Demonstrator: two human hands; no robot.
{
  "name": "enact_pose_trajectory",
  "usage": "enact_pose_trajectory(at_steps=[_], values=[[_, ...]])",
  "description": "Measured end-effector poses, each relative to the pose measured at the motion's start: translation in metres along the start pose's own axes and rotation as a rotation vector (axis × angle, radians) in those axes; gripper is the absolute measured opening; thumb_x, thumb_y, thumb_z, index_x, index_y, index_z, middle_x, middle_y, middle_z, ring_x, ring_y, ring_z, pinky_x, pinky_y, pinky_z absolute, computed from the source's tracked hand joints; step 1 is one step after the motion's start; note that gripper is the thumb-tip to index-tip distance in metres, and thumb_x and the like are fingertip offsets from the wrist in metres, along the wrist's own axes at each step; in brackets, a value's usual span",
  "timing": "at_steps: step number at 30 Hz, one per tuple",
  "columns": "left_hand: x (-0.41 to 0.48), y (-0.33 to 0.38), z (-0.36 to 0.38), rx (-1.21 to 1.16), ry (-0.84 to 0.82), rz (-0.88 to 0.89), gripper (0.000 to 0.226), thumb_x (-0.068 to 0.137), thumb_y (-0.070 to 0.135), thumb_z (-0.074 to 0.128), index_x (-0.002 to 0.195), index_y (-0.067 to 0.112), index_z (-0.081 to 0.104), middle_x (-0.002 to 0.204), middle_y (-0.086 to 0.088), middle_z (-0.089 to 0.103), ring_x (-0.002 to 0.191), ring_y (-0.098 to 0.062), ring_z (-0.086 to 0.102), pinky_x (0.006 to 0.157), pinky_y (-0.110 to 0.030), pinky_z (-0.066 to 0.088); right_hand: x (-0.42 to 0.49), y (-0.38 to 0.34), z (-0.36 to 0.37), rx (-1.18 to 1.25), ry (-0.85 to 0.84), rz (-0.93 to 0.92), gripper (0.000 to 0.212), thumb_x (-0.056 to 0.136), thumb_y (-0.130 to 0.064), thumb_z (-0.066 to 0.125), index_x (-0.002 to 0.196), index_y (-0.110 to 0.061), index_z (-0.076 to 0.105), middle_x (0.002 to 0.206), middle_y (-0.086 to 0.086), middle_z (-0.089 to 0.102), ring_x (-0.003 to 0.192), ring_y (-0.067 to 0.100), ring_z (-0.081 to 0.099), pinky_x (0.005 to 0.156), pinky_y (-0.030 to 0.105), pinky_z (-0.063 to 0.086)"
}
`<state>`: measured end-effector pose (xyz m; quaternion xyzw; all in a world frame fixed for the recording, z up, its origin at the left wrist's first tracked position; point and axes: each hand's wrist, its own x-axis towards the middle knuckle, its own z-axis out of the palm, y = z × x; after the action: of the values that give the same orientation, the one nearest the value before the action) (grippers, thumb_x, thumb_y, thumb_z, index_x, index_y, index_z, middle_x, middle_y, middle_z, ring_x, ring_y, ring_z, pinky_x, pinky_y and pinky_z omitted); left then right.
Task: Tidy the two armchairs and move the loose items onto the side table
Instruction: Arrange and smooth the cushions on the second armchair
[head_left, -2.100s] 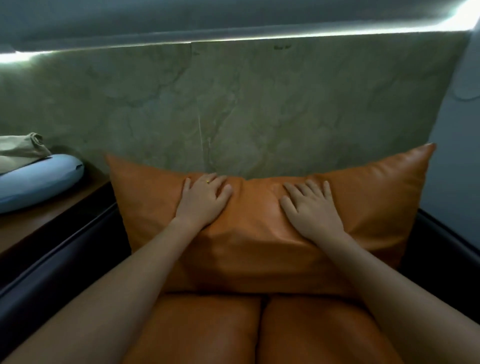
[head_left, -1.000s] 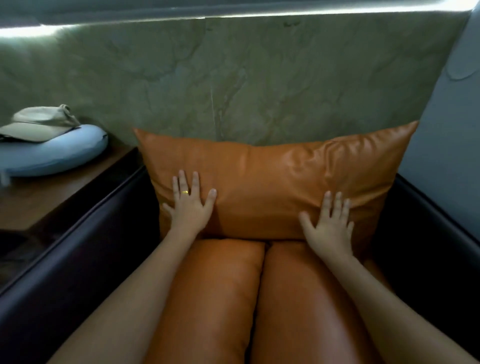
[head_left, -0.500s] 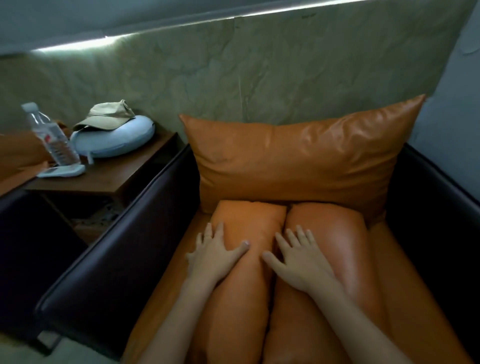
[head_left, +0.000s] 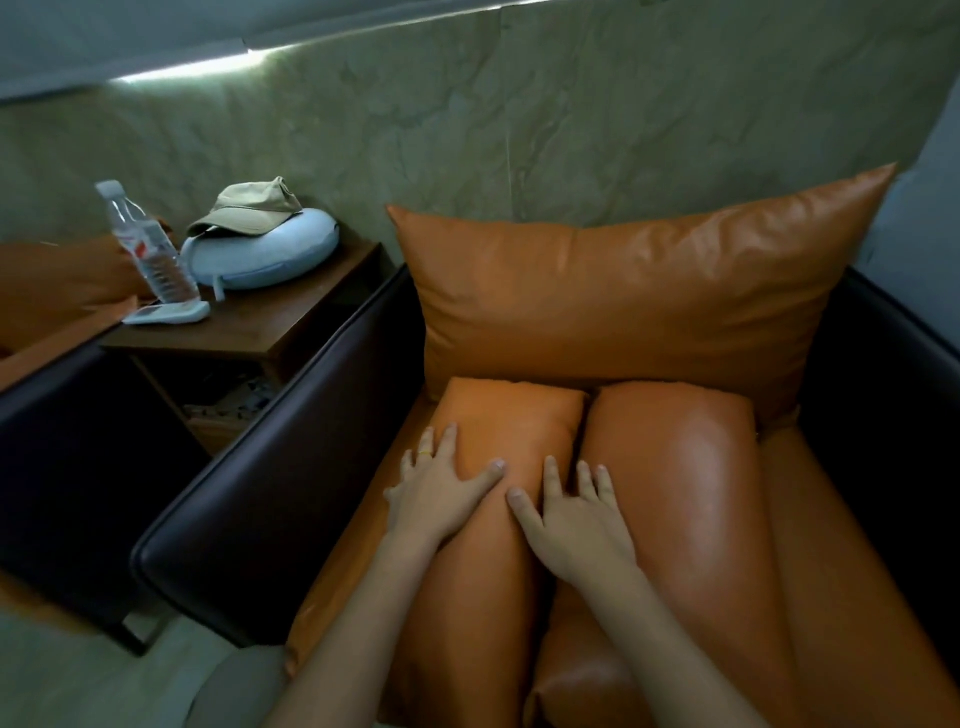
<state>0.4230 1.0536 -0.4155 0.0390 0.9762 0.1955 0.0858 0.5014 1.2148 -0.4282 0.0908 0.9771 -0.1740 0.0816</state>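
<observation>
Your left hand (head_left: 441, 493) and right hand (head_left: 576, 519), flat and released, press the left cushion (head_left: 509, 426) of the armchair (head_left: 260, 467); next, probably square it against the pillow (head_left: 623, 291) at twelve o'clock.

Pretty dim, just a thin bright strip (head_left: 197, 65) atop the wall (head_left: 571, 114), soft sheen on the right cushion (head_left: 696, 457), armrest (head_left: 291, 441) lost in shadow, bottle (head_left: 150, 249) a bit blurry, edges bent by the lens.
</observation>
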Motion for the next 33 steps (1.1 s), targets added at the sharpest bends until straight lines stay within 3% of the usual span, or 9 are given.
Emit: enact_pose_trajectory(at_steps=[4,8,11,14,19,23,26,30,33], values=[[0.011,-0.044,-0.003,-0.213,-0.032,-0.054,0.110,0.064,0.098,0.042,0.155,0.048,0.005,0.165,0.006,0.016,0.145,-0.028,0.031,0.111,-0.056,0.032,-0.014,-0.032,0.030,0.207,0.005,0.021,0.086,0.092,-0.075,0.004,0.157,-0.024,-0.020,0.163,0.021,0.020,0.152,0.031,0.016,0.126,0.043,-0.003],[0.022,-0.082,-0.015,-0.521,-0.106,-0.160,0.120,0.052,0.100,0.052,0.154,0.048,0.015,0.157,0.003,0.037,0.136,-0.026,0.046,0.112,-0.051,0.037,-0.024,-0.068,0.060,0.710,0.028,0.034,0.079,0.090,-0.078,0.027,0.144,-0.057,-0.027,0.164,-0.007,-0.024,0.153,0.031,0.010,0.121,0.052,0.021],[0.023,-0.094,-0.024,-0.664,-0.156,-0.163,0.118,0.056,0.095,0.058,0.155,0.045,0.017,0.155,0.002,0.041,0.132,-0.024,0.049,0.113,-0.048,0.038,-0.026,-0.077,0.069,0.830,0.100,0.003,0.082,0.089,-0.077,0.036,0.137,-0.062,-0.028,0.162,-0.020,-0.025,0.154,0.023,0.004,0.122,0.054,0.019],[0.011,-0.095,-0.027,-0.657,-0.165,-0.049,0.105,0.065,0.092,0.055,0.153,0.052,0.014,0.157,0.006,0.035,0.135,-0.020,0.046,0.113,-0.048,0.039,-0.029,-0.076,0.069,1.001,0.095,0.030,0.083,0.094,-0.063,0.045,0.149,-0.052,-0.016,0.163,-0.022,-0.018,0.150,0.009,0.004,0.121,0.041,0.015],[-0.046,-0.117,-0.027,-0.453,-0.088,0.145,0.076,0.073,0.093,0.041,0.140,0.074,0.010,0.165,0.020,0.004,0.151,-0.011,0.012,0.121,-0.053,0.020,-0.030,-0.079,0.056,1.250,0.110,-0.002,0.068,0.098,-0.049,0.053,0.155,-0.044,0.016,0.164,-0.023,0.010,0.147,-0.002,0.015,0.116,0.027,0.018],[-0.094,-0.133,-0.047,-0.428,0.008,0.211,0.077,0.068,0.095,0.038,0.139,0.073,0.019,0.159,0.036,0.004,0.150,0.002,-0.003,0.123,-0.045,0.010,-0.022,-0.103,0.052,1.245,0.005,-0.220,0.068,0.087,-0.045,0.057,0.151,-0.040,0.035,0.155,-0.026,0.033,0.143,-0.009,0.028,0.119,0.024,0.023],[-0.115,-0.146,-0.059,-0.533,0.105,0.186,0.069,0.070,0.086,0.047,0.135,0.074,0.027,0.150,0.046,0.017,0.149,0.008,0.005,0.124,-0.040,0.013,-0.013,-0.126,0.061,1.040,-0.018,-0.381,0.059,0.097,-0.029,0.059,0.151,-0.039,0.037,0.155,-0.032,0.027,0.145,-0.014,0.016,0.122,0.023,0.015],[-0.140,-0.158,-0.050,-0.607,0.135,0.109,0.082,0.062,0.092,0.054,0.137,0.073,0.025,0.151,0.046,0.013,0.149,0.002,0.013,0.122,-0.050,0.024,0.002,-0.131,0.075,0.940,-0.046,-0.388,0.071,0.089,-0.065,0.056,0.150,-0.057,0.022,0.161,-0.035,0.000,0.150,-0.005,-0.013,0.124,0.040,0.002],[-0.154,-0.160,-0.037,-0.689,0.086,0.051,0.111,0.045,0.096,0.062,0.139,0.075,0.007,0.153,0.045,-0.002,0.151,-0.004,0.010,0.119,-0.053,0.028,0.012,-0.123,0.075,1.048,-0.231,-0.145,0.094,0.068,-0.084,0.063,0.137,-0.077,-0.001,0.164,-0.023,-0.012,0.153,0.014,-0.001,0.123,0.053,0.014]])
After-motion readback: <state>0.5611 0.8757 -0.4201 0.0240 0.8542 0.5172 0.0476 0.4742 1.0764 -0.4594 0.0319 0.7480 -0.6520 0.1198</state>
